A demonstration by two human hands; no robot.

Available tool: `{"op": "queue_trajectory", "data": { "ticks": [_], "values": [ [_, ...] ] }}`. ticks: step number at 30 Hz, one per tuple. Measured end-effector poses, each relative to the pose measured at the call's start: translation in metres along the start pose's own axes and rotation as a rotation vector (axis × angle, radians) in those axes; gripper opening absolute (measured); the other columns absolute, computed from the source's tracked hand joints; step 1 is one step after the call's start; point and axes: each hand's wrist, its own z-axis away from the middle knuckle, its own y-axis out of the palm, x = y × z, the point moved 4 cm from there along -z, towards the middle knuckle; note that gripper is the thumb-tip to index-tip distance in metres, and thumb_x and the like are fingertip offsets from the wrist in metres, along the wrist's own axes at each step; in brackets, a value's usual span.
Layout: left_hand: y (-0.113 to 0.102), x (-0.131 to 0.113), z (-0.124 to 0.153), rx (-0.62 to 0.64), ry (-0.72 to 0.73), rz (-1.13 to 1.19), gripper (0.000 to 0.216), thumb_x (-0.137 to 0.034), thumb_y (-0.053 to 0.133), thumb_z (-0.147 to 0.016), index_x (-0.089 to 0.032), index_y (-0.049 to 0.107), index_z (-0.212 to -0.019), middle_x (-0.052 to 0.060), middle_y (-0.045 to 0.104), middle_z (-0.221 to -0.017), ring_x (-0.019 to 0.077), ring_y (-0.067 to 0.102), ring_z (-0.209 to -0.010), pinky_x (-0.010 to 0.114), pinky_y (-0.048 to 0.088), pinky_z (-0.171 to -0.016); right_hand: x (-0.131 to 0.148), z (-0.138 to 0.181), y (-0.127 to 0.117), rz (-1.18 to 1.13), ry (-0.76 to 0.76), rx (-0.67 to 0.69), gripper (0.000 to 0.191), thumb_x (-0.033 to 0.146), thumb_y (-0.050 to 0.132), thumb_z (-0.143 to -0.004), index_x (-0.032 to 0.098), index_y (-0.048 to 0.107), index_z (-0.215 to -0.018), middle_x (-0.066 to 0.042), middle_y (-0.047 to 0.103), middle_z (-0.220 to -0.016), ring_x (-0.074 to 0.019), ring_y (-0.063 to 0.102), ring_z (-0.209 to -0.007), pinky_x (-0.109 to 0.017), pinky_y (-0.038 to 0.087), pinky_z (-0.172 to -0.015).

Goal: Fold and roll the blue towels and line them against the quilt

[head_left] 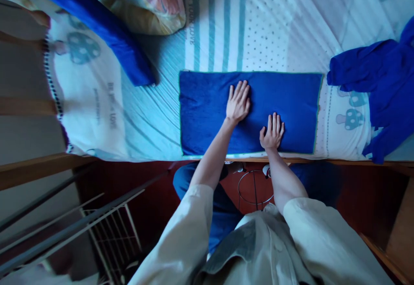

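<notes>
A blue towel [207,117], folded into a flat rectangle with a green edge, lies on the bed near its front edge. My left hand [238,101] rests palm down on the towel's middle, fingers stretched out and close together. My right hand [272,130] lies flat on the towel a little nearer to me and to the right, fingers spread. Neither hand holds anything.
The bed sheet [155,117] is pale with stripes, dots and mushroom prints. A crumpled blue cloth [381,86] lies at the right. A blue roll [106,30] and a patterned pillow [142,0] lie at the back left. A wire rack [106,233] stands on the floor, lower left.
</notes>
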Motion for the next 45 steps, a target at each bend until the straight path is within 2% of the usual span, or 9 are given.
{"op": "queue_trajectory", "data": {
  "ticks": [9, 13, 18, 25, 27, 30, 32, 37, 45],
  "values": [
    [-0.104, 0.1, 0.018, -0.057, -0.244, -0.141, 0.066, -0.045, 0.035, -0.101, -0.015, 0.042, -0.159, 0.014, 0.029, -0.17, 0.0282, 0.013, -0.162, 0.056, 0.0, -0.131, 0.001, 0.0, -0.001, 0.005, 0.01, 0.023, 0.063, 0.031, 0.034, -0.1, 0.01, 0.042, -0.159, -0.018, 0.037, -0.166, -0.0294, 0.027, -0.158, -0.059, 0.021, -0.127],
    [-0.106, 0.092, 0.02, -0.033, -0.223, -0.161, 0.069, -0.048, 0.039, -0.1, -0.015, 0.04, -0.16, 0.014, 0.026, -0.171, 0.0299, 0.01, -0.162, 0.057, -0.001, -0.131, 0.0, 0.0, -0.001, 0.007, 0.013, 0.024, 0.064, 0.03, 0.034, -0.099, 0.011, 0.042, -0.159, -0.017, 0.037, -0.166, -0.0292, 0.027, -0.158, -0.059, 0.022, -0.127],
    [-0.083, 0.058, 0.052, 0.162, -0.01, -0.182, 0.066, -0.049, 0.042, -0.099, -0.017, 0.046, -0.157, 0.013, 0.029, -0.17, 0.0324, 0.011, -0.162, 0.061, 0.003, -0.129, 0.001, 0.0, -0.001, 0.011, 0.005, 0.019, 0.063, 0.031, 0.034, -0.1, 0.011, 0.043, -0.158, -0.017, 0.039, -0.165, -0.0284, 0.028, -0.158, -0.058, 0.022, -0.127],
    [-0.139, 0.13, 0.055, -0.09, -0.394, -0.184, 0.069, -0.048, 0.034, -0.102, -0.011, 0.037, -0.16, 0.017, 0.021, -0.172, 0.0288, 0.004, -0.163, 0.058, -0.002, -0.13, 0.0, 0.001, 0.001, 0.027, 0.004, 0.012, 0.063, 0.031, 0.034, -0.099, 0.012, 0.043, -0.159, -0.016, 0.038, -0.166, -0.0279, 0.028, -0.158, -0.058, 0.022, -0.127],
    [-0.147, 0.134, 0.048, -0.12, -0.448, -0.191, 0.068, -0.045, 0.033, -0.104, -0.006, 0.035, -0.16, 0.018, 0.018, -0.173, 0.0295, 0.001, -0.163, 0.06, -0.006, -0.128, 0.0, 0.001, 0.001, 0.03, 0.005, 0.013, 0.063, 0.031, 0.034, -0.099, 0.012, 0.043, -0.158, -0.016, 0.039, -0.165, -0.0277, 0.029, -0.158, -0.057, 0.022, -0.127],
    [-0.131, 0.1, 0.047, -0.173, -0.444, -0.223, 0.069, -0.04, 0.035, -0.104, 0.001, 0.029, -0.16, 0.021, 0.007, -0.174, 0.0316, -0.008, -0.162, 0.062, -0.01, -0.127, 0.0, 0.001, 0.001, 0.029, 0.009, 0.016, 0.062, 0.031, 0.035, -0.1, 0.012, 0.043, -0.158, -0.016, 0.039, -0.165, -0.0275, 0.029, -0.158, -0.057, 0.022, -0.127],
    [-0.101, 0.057, 0.059, -0.142, -0.345, -0.198, 0.068, -0.039, 0.036, -0.104, -0.003, 0.03, -0.161, 0.019, 0.004, -0.174, 0.0295, -0.011, -0.161, 0.06, -0.008, -0.129, 0.001, 0.001, 0.001, 0.026, 0.011, 0.019, 0.063, 0.031, 0.035, -0.099, 0.012, 0.043, -0.158, -0.016, 0.039, -0.165, -0.0274, 0.029, -0.158, -0.057, 0.022, -0.127],
    [-0.016, -0.028, 0.108, 0.04, -0.18, -0.083, 0.06, -0.036, 0.036, -0.101, -0.015, 0.044, -0.157, 0.013, 0.024, -0.171, 0.028, 0.008, -0.162, 0.059, 0.009, -0.131, 0.002, 0.001, -0.002, 0.003, 0.027, 0.032, 0.063, 0.03, 0.035, -0.099, 0.013, 0.043, -0.159, -0.016, 0.04, -0.165, -0.027, 0.029, -0.158, -0.057, 0.021, -0.128],
    [0.0, -0.023, 0.118, -0.041, -0.201, -0.029, 0.062, -0.031, 0.041, -0.095, -0.016, 0.05, -0.154, 0.013, 0.039, -0.164, 0.0279, 0.025, -0.159, 0.055, 0.013, -0.132, 0.005, 0.0, -0.005, 0.024, 0.033, 0.036, 0.062, 0.029, 0.034, -0.1, 0.014, 0.042, -0.159, -0.015, 0.04, -0.165, -0.0263, 0.028, -0.158, -0.056, 0.02, -0.129]
  ]
}}
